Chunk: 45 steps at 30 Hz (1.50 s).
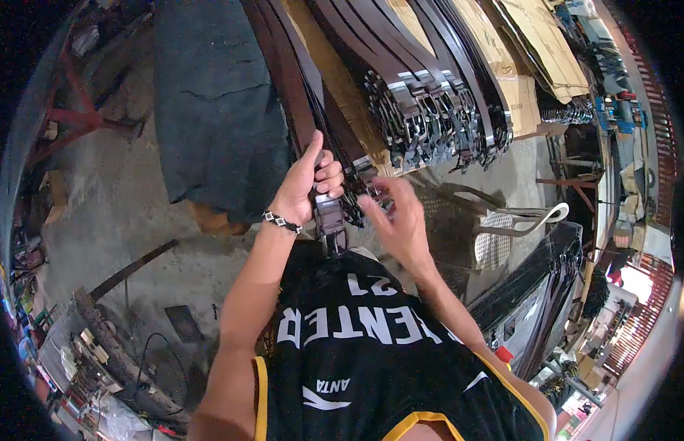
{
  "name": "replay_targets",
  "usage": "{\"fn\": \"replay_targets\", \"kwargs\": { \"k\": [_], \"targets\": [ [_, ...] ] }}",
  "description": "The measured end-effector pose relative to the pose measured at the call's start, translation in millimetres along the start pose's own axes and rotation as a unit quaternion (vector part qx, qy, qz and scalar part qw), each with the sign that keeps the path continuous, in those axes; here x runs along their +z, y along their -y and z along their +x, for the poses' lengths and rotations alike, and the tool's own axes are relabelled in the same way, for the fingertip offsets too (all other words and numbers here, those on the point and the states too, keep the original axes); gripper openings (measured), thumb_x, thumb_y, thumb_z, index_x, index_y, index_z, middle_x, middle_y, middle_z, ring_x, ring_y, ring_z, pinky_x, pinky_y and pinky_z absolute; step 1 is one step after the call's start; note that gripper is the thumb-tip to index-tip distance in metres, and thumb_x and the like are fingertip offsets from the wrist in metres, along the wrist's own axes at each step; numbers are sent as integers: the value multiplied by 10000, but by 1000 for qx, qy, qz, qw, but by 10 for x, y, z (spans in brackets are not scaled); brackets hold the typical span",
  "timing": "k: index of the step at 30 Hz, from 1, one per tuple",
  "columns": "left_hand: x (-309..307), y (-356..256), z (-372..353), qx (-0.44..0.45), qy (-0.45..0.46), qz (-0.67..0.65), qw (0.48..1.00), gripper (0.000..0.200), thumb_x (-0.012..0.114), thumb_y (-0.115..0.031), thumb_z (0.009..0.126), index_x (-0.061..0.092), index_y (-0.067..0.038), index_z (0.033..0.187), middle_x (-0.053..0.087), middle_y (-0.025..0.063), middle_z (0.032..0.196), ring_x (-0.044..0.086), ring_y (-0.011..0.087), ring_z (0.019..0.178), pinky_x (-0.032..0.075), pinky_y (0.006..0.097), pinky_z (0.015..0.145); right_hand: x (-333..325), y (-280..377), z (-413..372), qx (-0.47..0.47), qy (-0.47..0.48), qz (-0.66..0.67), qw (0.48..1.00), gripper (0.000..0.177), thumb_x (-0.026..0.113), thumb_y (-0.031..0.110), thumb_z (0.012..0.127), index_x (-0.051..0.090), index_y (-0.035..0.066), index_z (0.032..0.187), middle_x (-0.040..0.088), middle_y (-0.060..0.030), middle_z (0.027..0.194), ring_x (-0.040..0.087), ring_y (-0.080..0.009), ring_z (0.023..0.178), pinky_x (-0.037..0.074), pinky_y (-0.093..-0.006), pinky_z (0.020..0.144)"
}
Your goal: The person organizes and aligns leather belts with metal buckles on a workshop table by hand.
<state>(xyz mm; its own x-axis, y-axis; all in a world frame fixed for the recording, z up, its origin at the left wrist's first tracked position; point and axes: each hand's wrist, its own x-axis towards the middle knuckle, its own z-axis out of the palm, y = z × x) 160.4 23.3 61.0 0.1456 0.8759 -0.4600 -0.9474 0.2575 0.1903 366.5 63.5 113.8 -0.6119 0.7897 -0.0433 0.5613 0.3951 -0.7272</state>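
Note:
My left hand (312,178) is closed around a dark brown leather belt, thumb pointing up along the strap. The belt's metal buckle (333,234) hangs below the fist, in front of my jersey. Just right of it, my right hand (401,219) is slightly blurred, with its thumb and fingers apart beside more belt buckles (362,170). Whether its fingertips touch those buckles is hard to see. Several dark straps (287,66) run from my left hand up to the top of the view.
A thick row of belts with buckles (423,110) hangs over a cardboard-covered table edge (524,103) ahead. Dark sheet material (217,110) drapes at left. A pale chair (496,239) stands right, near a plastic-wrapped bundle (529,283). A red metal stand (81,114) is far left.

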Motion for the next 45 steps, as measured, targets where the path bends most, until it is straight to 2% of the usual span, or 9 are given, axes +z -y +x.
{"fn": "replay_targets", "kwargs": {
  "k": [7,12,19,23,24,30,33,37,45],
  "targets": [
    [-207,184,94,-8,-103,-12,995,654,505,-756,918,487,-109,823,276,-78,584,306,61,475,322,254,479,370,-556,151,-31,8,-283,959,730,788,284,833,433,-60,1371,589,-239,1189,596,-415,1066,525,-466,842],
    [-243,248,141,8,-131,20,991,732,499,-803,883,520,-72,894,332,-64,597,360,84,484,351,260,487,112,-227,188,27,-3,-182,983,466,740,240,876,590,-39,1219,662,-181,1048,652,-350,946,537,-440,805],
    [-138,207,65,5,-123,-7,992,653,494,-779,906,508,-130,839,295,-84,571,328,65,465,333,239,467,-362,144,269,162,-28,133,977,467,736,298,904,657,-77,1172,684,-174,844,624,-208,752,499,-333,701],
    [-83,-127,-251,36,61,-50,996,605,391,-726,981,426,-158,775,257,-88,566,273,52,438,282,239,412,-143,-156,175,-43,-77,-148,985,532,742,285,885,588,-28,1286,660,-244,1078,675,-379,922,544,-439,792],
    [-83,-230,-320,47,88,-46,994,610,367,-720,989,423,-152,774,258,-83,563,268,56,429,277,240,402,-50,-210,145,26,-10,-130,991,552,745,270,873,541,3,1310,632,-254,1111,638,-448,995,534,-499,824],
    [-154,-523,-555,55,113,-16,992,626,320,-703,1009,405,-134,762,264,-66,554,277,63,418,288,247,393,335,-175,49,-85,-65,-205,973,434,718,245,893,543,-8,1199,605,-199,940,641,-409,874,543,-491,756],
    [-189,-457,-546,37,91,-9,995,632,321,-709,1007,410,-133,764,274,-65,552,280,62,422,295,248,408,620,-151,100,-85,23,-135,987,404,716,275,902,544,2,1147,613,-144,884,657,-391,817,552,-450,661],
    [-224,-407,-518,31,101,-29,994,635,323,-715,1003,410,-131,769,273,-64,553,280,62,421,292,248,399,1158,-98,248,-71,112,-317,939,438,684,375,926,534,30,1151,623,-96,851,701,-264,726,568,-363,546],
    [-133,-492,-582,34,62,25,997,662,331,-756,978,402,-135,760,239,-73,561,263,56,430,302,241,424,1314,-196,323,-64,65,-305,948,136,577,188,938,520,65,946,640,-81,768,718,-229,664,570,-347,529]
  ]
}}
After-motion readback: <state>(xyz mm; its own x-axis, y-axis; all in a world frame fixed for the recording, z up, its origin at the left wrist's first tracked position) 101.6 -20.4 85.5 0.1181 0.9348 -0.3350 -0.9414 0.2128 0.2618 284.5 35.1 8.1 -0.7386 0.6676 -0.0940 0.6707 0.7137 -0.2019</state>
